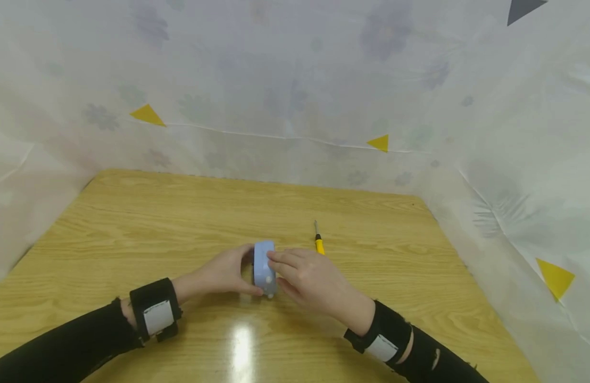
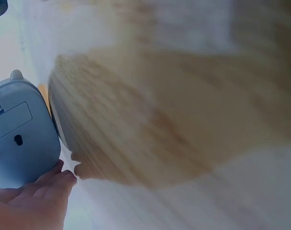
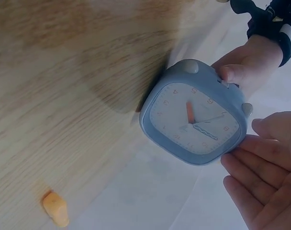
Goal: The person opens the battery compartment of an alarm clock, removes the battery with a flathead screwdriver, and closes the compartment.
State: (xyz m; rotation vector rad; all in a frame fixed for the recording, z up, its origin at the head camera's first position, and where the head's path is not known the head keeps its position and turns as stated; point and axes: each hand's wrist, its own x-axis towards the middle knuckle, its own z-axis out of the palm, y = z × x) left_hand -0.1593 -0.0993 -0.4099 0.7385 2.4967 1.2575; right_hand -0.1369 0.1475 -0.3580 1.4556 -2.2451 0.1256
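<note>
Over the surface (image 1: 146,223), the left hand (image 1: 223,270) grips a blue clock (image 1: 263,264) the right hand (image 1: 317,282) loosely touches, its face (image 3: 176,112) showing only from the right wrist.

Head view: from above the tabletop (image 1: 146,213), facing forward and down, farthest and widest. Left wrist: close, facing the back of the clock (image 2: 35,148). Right wrist: close, facing its dial (image 3: 203,110); clock common to all three.
</note>
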